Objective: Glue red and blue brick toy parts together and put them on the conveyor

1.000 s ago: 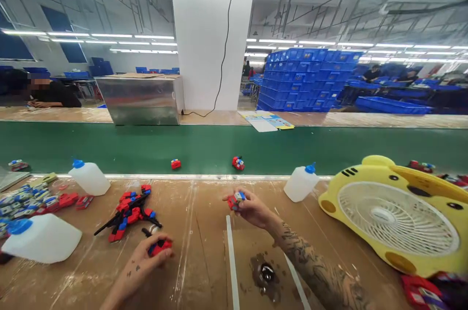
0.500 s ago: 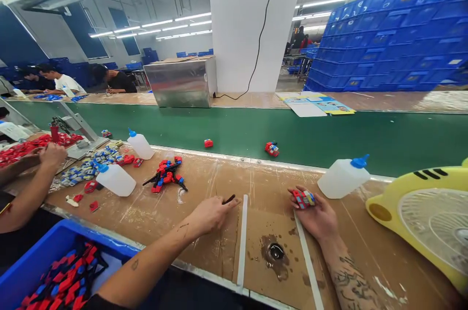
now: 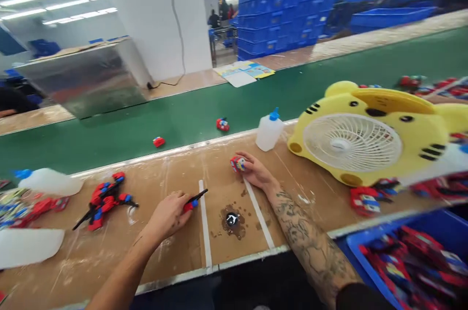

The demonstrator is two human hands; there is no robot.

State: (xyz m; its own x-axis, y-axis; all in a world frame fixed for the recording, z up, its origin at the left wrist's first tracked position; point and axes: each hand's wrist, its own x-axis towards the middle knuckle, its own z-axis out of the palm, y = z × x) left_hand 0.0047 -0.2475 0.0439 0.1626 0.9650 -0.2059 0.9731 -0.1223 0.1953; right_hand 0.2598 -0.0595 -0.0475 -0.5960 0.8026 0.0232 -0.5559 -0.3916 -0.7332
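My left hand (image 3: 168,216) is closed around a red and blue toy part with a black rod (image 3: 197,196) that points up to the right. It is just left of a white tape strip (image 3: 205,232). In my right hand (image 3: 256,172) is a small red toy piece (image 3: 238,164) with white, blue and yellow areas, held by the curled fingers. A small black round cup of liquid (image 3: 231,219) stands between the hands in a wet patch. Left of my left hand lies a pile of red, blue and black toy parts (image 3: 106,200).
A white squeeze bottle (image 3: 269,130) stands beyond my right hand, beside a yellow fan (image 3: 351,144). Two red pieces lie on the green conveyor belt (image 3: 190,122). A blue bin (image 3: 356,246) of toys is at lower right. Another bottle (image 3: 49,182) is at far left.
The view has swung right, bringing the whole fan and the right-hand bin into sight. My left hand has turned so its red and blue part shows. The right hand still holds its piece.
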